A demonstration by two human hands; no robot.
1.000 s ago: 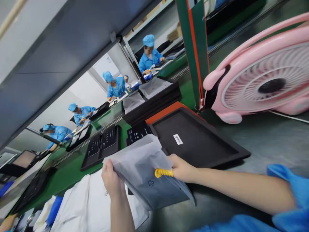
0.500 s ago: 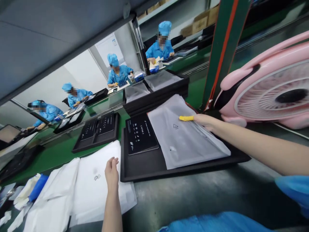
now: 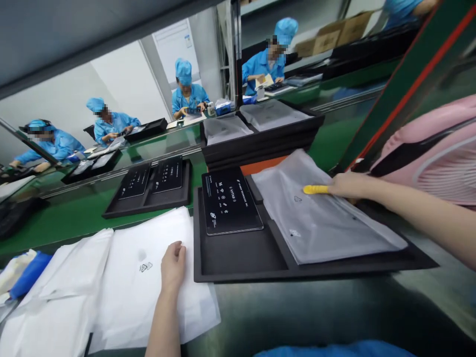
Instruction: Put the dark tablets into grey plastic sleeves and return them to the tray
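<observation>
A black two-compartment tray (image 3: 238, 263) lies in front of me. Its left compartment holds a bare black panel with white print (image 3: 230, 201). Its right compartment holds a panel in a frosted plastic bag (image 3: 323, 223). My right hand (image 3: 347, 186), a yellow cot on its forefinger, rests flat on the far edge of that bag, fingers stretched out. My left hand (image 3: 173, 263) lies open, palm down, on a stack of white foam bags (image 3: 126, 282) left of the tray.
A pink fan (image 3: 439, 158) stands at the right. Stacked black trays with bagged panels (image 3: 260, 134) sit behind. Another tray with two panels (image 3: 152, 186) lies on the green conveyor (image 3: 74, 213). Several workers in blue sit along the far side. A green post (image 3: 401, 84) rises at right.
A second ago both hands held the bagged panel in the air. It now lies in the tray's right compartment, with my right hand on it and my left hand down on the white bags.
</observation>
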